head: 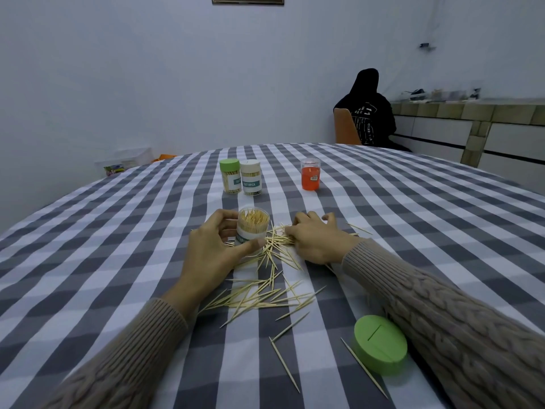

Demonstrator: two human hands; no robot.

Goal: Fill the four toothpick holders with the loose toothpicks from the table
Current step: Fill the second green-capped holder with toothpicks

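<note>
While the left hand (216, 246) curls round an uncapped clear plastic holder (252, 228), thumb on its near side and fingers round its far side, that upright cylinder stands on the surface (413, 219) packed with pale wooden toothpicks whose tips show at its open mouth. A white label band with teal lettering wraps its lower half. The right hand (317, 240) lies knuckles-up just right of the holder, fingers bent down onto a tangle of loose toothpicks (265, 293); whether it pinches any I cannot tell, as the fingertips are hidden. More of these thin, pointed sticks spread in a crisscross heap toward the person, with a few single ones lying apart near the bottom edge. A round, matte green lid (380, 352) with a narrow slot in its top rests on the cloth beside the right forearm, one toothpick touching its left side. Farther back stand three capped holders: a green-capped holder (230, 176) and a white-capped holder (250, 178) side by side and touching, both filled and labelled, and well to their right an orange holder (310, 174) with a clear cap. The surface is covered by a soft cloth in grey and white checks. Both arms wear chunky beige cable-knit sleeves (460, 329) with ribbed cuffs. Beyond the surface a person in a black hooded top (367, 110) sits on a tan chair (345, 128), back turned
</note>
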